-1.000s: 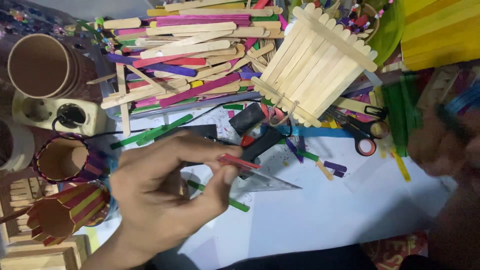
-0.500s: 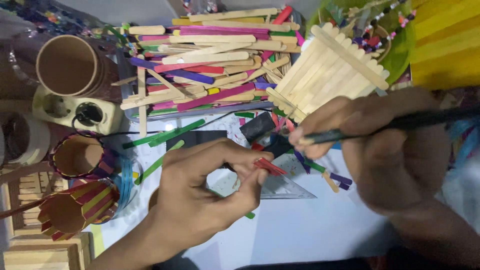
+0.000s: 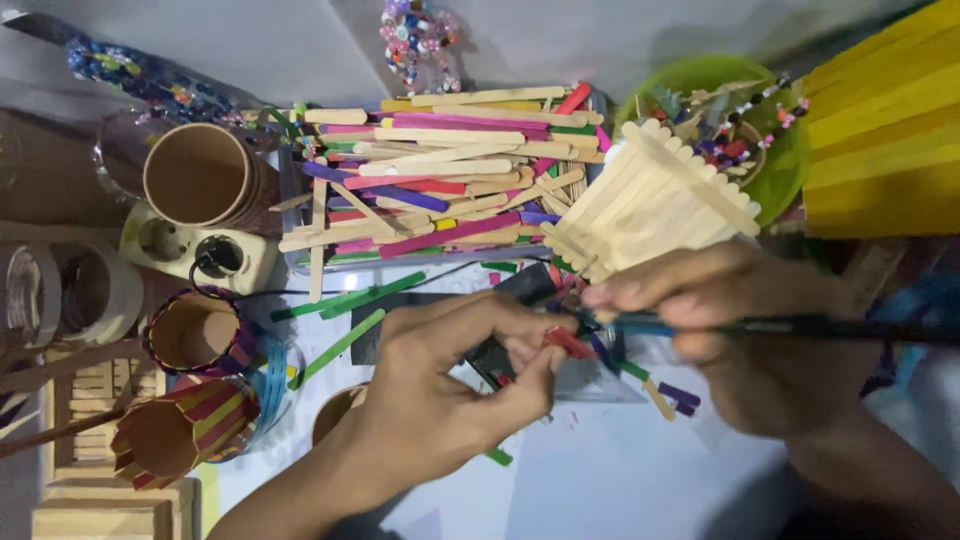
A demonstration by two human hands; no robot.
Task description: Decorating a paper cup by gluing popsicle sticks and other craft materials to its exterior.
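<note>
Below the pile of coloured sticks (image 3: 440, 170), left hand (image 3: 440, 400) stays put, thumb and forefinger pinching a small red stick piece (image 3: 568, 343) over the white worktop (image 3: 620, 480). Change: right hand (image 3: 740, 340) has moved in from the right and now sits just beside that piece, fingers closed round a thin dark brush (image 3: 830, 326), tip blurred near the red piece. Looks like brush work on it starts. Both wrists low, palms down.

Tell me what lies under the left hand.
Under the left hand show a green stick, a dark flat object and a clear ruler on white paper. The rest is covered by the hand.
</note>
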